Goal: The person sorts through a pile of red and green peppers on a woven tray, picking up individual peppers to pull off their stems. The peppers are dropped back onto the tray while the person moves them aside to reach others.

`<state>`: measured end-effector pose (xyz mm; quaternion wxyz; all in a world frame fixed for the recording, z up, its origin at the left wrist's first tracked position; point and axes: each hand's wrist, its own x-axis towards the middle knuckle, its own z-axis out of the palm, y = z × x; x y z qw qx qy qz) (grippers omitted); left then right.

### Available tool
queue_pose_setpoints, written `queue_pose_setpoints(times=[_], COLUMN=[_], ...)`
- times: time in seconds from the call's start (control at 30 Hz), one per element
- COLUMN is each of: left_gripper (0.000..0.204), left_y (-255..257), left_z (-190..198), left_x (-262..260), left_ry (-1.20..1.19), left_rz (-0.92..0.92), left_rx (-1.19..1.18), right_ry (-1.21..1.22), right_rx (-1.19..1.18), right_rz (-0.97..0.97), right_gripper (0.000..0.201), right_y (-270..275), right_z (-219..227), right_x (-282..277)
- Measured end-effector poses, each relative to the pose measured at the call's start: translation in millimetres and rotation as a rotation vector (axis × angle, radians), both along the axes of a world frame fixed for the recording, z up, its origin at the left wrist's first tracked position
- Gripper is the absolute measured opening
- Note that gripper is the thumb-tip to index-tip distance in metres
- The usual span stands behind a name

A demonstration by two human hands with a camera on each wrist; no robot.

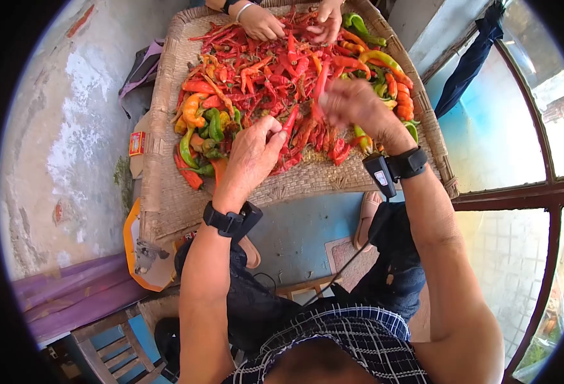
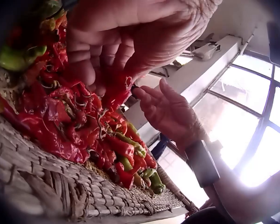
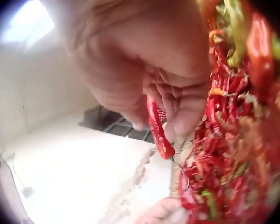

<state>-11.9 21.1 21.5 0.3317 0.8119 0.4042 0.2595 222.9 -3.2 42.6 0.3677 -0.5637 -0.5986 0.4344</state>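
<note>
My left hand [image 1: 251,152] pinches a red chili pepper [image 1: 290,120] by one end over the near part of the heap. In the left wrist view the fingers curl round this shiny, wrinkled pepper [image 2: 116,94]. My right hand [image 1: 363,114], blurred in the head view, is raised over the heap's right side. It holds a long red chili pepper [image 3: 158,130] between thumb and fingers, its thin curved stem pointing down. Below both hands a heap of red chili peppers [image 1: 263,80], many of them shrivelled, covers a woven tray [image 1: 211,206].
Another person's two hands [image 1: 261,23] work at the far side of the heap. Green and orange peppers [image 1: 195,115] lie along the left, more [image 1: 387,64] along the right. A wall [image 1: 80,128] stands left; a framed window [image 1: 493,134] and a dark folded umbrella [image 1: 467,61] are right.
</note>
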Motion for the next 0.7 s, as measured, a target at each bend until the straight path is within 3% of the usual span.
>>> queue_pose_setpoints(times=[0.03,0.07,0.13,0.2,0.33,0.4,0.47,0.5,0.53,0.6,0.67,0.7], left_gripper=[0.014,0.014,0.013,0.012,0.01,0.013,0.018,0.021,0.025,0.04,0.057,0.058], left_y=[-1,-3,-1,1,-5,-3,-3,-1,0,-4,-11,-13], left_z=[2,2,-1,-3,-5,-9,-8,-12,-15,-13,-2,-2], left_x=[3,4,4,5,7,6,0,-1,-1,0,4,6], left_ry=[-0.065,-0.128,-0.189,-0.259,-0.187,-0.226,-0.157,-0.158,-0.163,-0.125,-0.201,-0.241], left_rz=[0.015,0.031,0.034,0.029,-0.034,-0.004,-0.005,-0.007,-0.008,0.037,0.075,0.104], left_rx=[-0.025,-0.058,-0.087,-0.103,-0.188,-0.11,0.06,0.094,0.128,0.17,-0.013,-0.025], right_ry=[0.334,0.335,0.038,0.02,0.161,-0.045,-0.124,-0.101,-0.302,0.053,0.287,0.265], right_rx=[0.18,0.179,0.088,0.11,-0.007,-0.065,-0.234,-0.209,-0.167,-0.044,0.192,0.304], right_rz=[-0.122,-0.12,-0.17,0.072,0.08,0.106,0.306,0.409,0.403,0.093,-0.22,-0.229], right_gripper=[0.037,0.037,0.044,0.046,0.035,0.026,0.019,0.02,0.02,0.03,0.037,0.043], right_y=[5,6,2,-3,-8,-11,-17,-18,-16,-10,-4,-2], right_z=[2,2,-3,-20,-21,-9,-5,-5,-1,0,14,4], right_x=[-5,-8,-14,-29,-40,-30,-22,-17,-17,-14,-15,-15])
